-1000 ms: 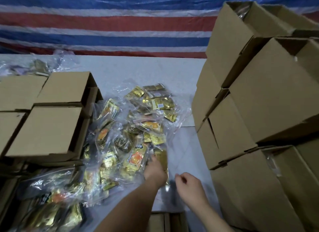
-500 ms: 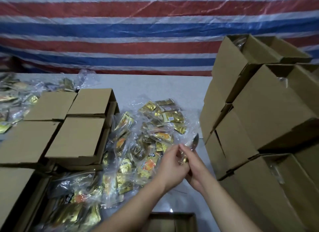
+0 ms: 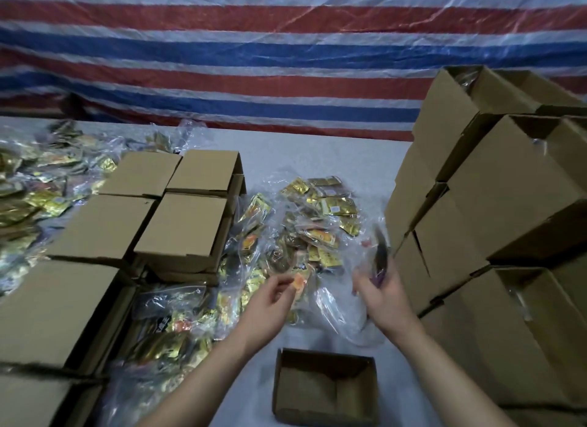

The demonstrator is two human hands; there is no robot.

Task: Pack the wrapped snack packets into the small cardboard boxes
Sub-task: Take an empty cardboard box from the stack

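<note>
Closed boxes (image 3: 178, 223) stacked left, but the bottom-centre open box (image 3: 324, 388) looks empty, left hand (image 3: 270, 302) pinching an orange packet (image 3: 300, 282), right hand (image 3: 384, 296) gripping a dark packet (image 3: 381, 255).

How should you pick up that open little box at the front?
Pinch a side wall of the open cardboard box from above, thumb outside and fingers inside. It stands upright with its top open and looks empty, so the thin rim is free to grip. The near wall is closest to both hands.
</note>
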